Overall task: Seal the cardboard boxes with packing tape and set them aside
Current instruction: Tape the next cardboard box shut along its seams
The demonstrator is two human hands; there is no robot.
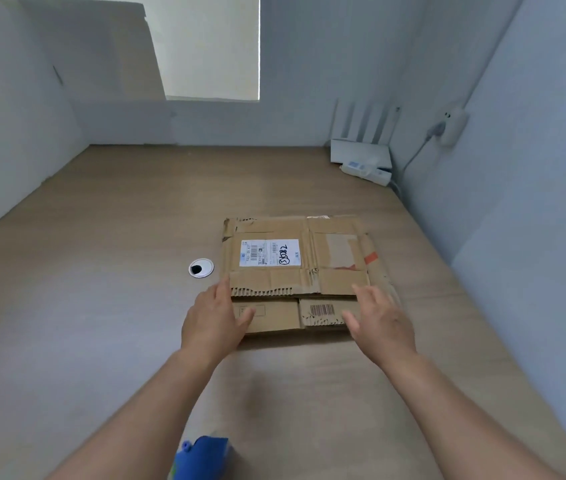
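on the bench (101, 271), left hand (214, 318) and right hand (380, 320) flank the flattened cardboard boxes (340, 251), fingers (223, 289) straight, holding nothing; best to grip both side edges evenly.

Brown cardboard boxes (295, 271) showing white label (269, 252) with black scrawl; worktop (101, 271) showing pale wood grain; blue tape dispenser (201, 459) showing at edge.
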